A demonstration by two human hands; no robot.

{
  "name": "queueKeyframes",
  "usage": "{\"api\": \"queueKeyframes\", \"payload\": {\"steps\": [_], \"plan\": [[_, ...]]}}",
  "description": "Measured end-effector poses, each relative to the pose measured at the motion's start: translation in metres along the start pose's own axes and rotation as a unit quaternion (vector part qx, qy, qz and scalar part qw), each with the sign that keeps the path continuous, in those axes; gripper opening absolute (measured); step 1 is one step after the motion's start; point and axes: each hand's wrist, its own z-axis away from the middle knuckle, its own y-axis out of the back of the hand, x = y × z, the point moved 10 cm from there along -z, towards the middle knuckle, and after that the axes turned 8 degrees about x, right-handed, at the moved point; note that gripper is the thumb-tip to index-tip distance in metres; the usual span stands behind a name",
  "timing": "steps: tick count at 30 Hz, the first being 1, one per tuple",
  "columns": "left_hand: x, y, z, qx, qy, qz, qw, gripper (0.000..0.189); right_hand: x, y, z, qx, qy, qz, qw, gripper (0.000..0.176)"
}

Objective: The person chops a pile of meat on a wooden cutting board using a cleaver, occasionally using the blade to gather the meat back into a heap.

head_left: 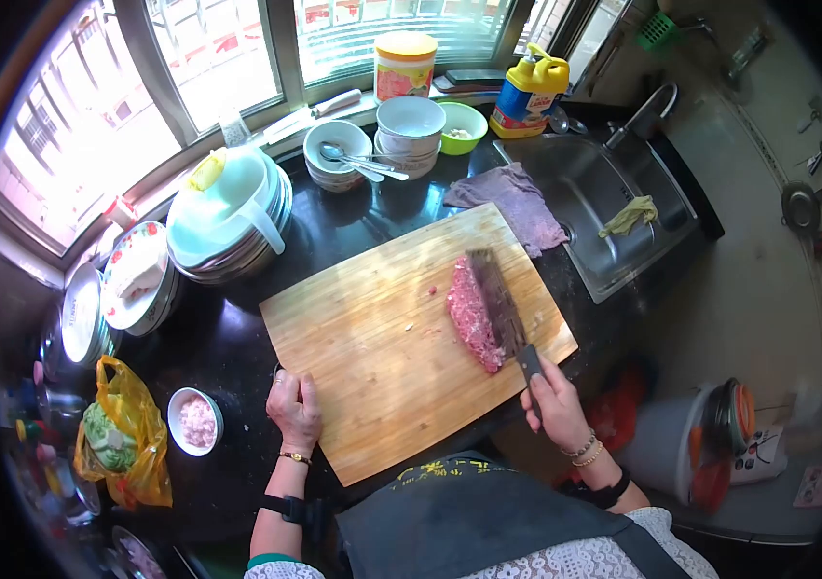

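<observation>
Minced meat (472,314) lies in a long mound on the right half of the wooden cutting board (363,338). Along the mound's right side is the dark, broad blade of a cleaver (496,299). My right hand (556,400) is wrapped round the cleaver's black handle, near the board's right corner. At the board's left edge, my left hand (294,407) rests with its fingers curled against the rim. A few small meat scraps lie left of the mound. A small bowl of pale minced food (196,422) stands left of my left hand.
A yellow bag with a green vegetable (110,436) lies at left. Stacked plates (228,217) and bowls (409,130) line the window side. A purple cloth (512,205) lies between the board and the sink (614,256). A yellow-blue jug (530,92) stands behind.
</observation>
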Motion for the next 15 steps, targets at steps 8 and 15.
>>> {"api": "queueKeyframes", "payload": {"steps": [8,15], "plan": [[0.0,0.0,0.0,0.005,-0.002,0.009,1.0,0.022,-0.007,0.022,-0.025,0.054,0.126,0.201,0.97,0.044],[0.001,-0.002,-0.003,-0.017,0.005,-0.008,1.0,0.028,-0.057,0.03,-0.027,0.03,0.17,0.21,0.962,0.042]]}}
